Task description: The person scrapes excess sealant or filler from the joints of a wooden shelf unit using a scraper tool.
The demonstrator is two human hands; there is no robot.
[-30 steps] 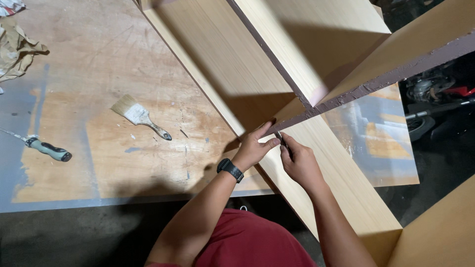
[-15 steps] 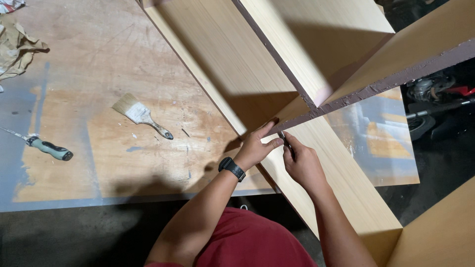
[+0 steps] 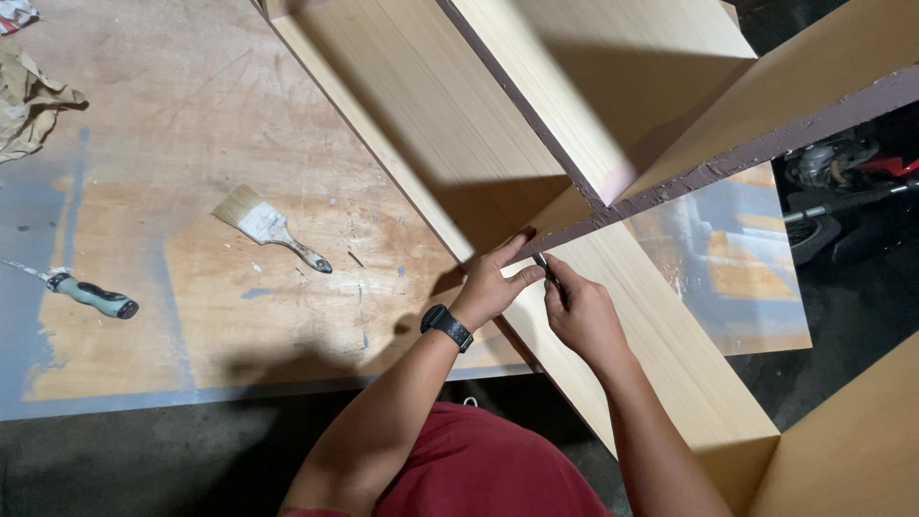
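From the head camera, the person's left hand [image 3: 490, 287], with a black watch [image 3: 447, 326] on its wrist, rests its fingers against the dark brown raw edge of a slanting wooden panel [image 3: 766, 124], index finger stretched up along that edge and thumb pointing right. The right hand [image 3: 579, 311] sits just beside it, touching the left thumb, its grip pinched shut on a thin dark strip [image 3: 548, 271], perhaps edge banding, whose lower length is hidden by the fingers; what it is cannot be told for sure. Both hands lie over a long pale wood board [image 3: 450, 124] running diagonally across the tabletop [image 3: 191, 115], its near end overhanging the tabletop edge. A second panel rises above, cut off at the top of the frame. Well to the left lie a paintbrush [image 3: 268, 226] and a green-handled tool [image 3: 88, 295], its tip cut off at the frame edge. Crumpled paper [image 3: 29, 101] sits at the far left.
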